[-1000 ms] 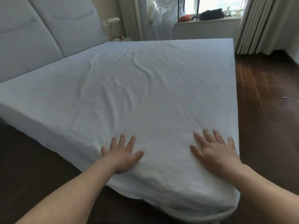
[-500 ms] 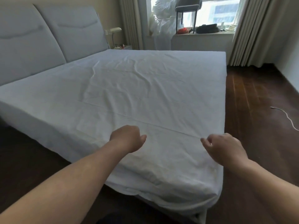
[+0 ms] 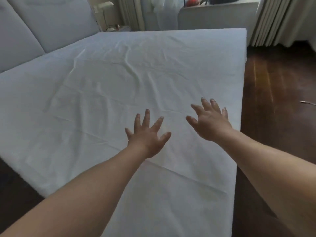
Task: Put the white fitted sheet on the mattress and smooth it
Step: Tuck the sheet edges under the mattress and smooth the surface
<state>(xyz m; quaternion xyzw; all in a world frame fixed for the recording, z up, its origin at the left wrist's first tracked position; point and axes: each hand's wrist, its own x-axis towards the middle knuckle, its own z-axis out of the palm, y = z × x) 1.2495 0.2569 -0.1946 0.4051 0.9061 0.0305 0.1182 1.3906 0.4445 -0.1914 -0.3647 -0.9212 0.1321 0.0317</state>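
**Fingers spread again, reaching deeper across the bed**

Fingers on both hands are fanned wide and straight, holding nothing. Half a second ago they were curled into loose fists near the bed's near corner; now the left hand (image 3: 147, 139) and the right hand (image 3: 209, 122) are flattened out and reach further in over the white fitted sheet (image 3: 119, 93), palms down (whether they press the cloth or hover just above it, I cannot tell). That reads to me as the start of another smoothing stroke, aimed at the wrinkles further up.

The sheet already covers the mattress (image 3: 20, 170) from the grey padded headboard (image 3: 42, 26) to the foot and wraps down over its visible edges, so fitting looks done and only smoothing remains. The cloth is thin, matte cotton-like fabric: soft ridges fan out in the middle, and sharp straight fold lines run across near the hands. Beside the bed lies glossy dark wooden floor (image 3: 273, 93); pleated curtains (image 3: 273, 19) hang beyond.
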